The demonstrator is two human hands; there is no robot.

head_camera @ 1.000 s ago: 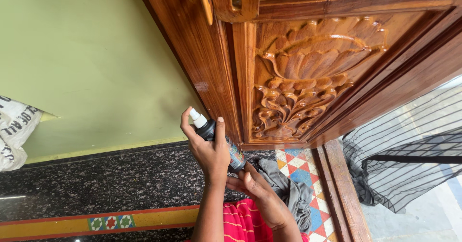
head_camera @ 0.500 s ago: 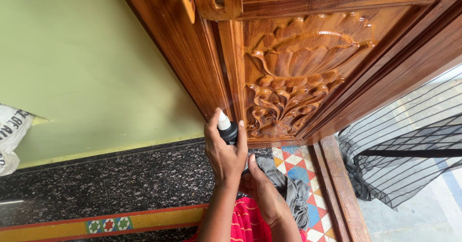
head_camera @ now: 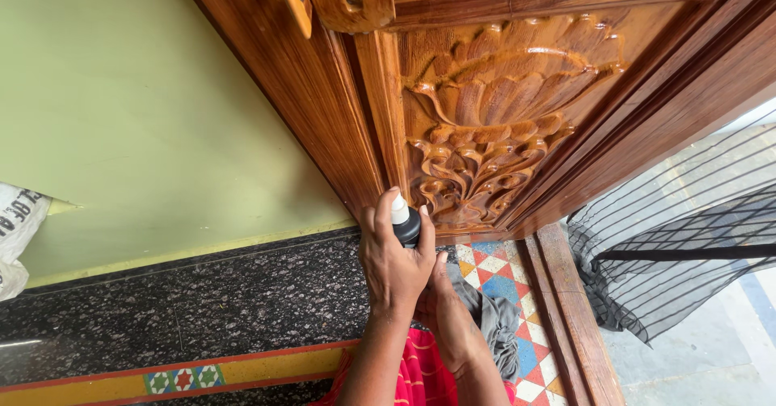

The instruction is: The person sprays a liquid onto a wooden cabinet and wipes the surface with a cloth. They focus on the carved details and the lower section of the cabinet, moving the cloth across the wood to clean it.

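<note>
Head view shows the left hand point(head_camera: 394, 265) wrapped around a dark spray bottle point(head_camera: 404, 223), its white nozzle near the carved wooden door point(head_camera: 493, 115). Just right, the right hand point(head_camera: 453, 321) grips a grey cloth point(head_camera: 493, 321) above the patterned floor tiles point(head_camera: 493, 281).

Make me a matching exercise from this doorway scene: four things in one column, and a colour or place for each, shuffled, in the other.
Things:
1. spray bottle
2. cloth
3. wall
4. carved door

Descriptions:
A. pale green
B. glossy brown wood
C. grey, on the patterned tiles
D. gripped in the left hand

Pairs: 1-D, 2-C, 3-A, 4-B
</note>
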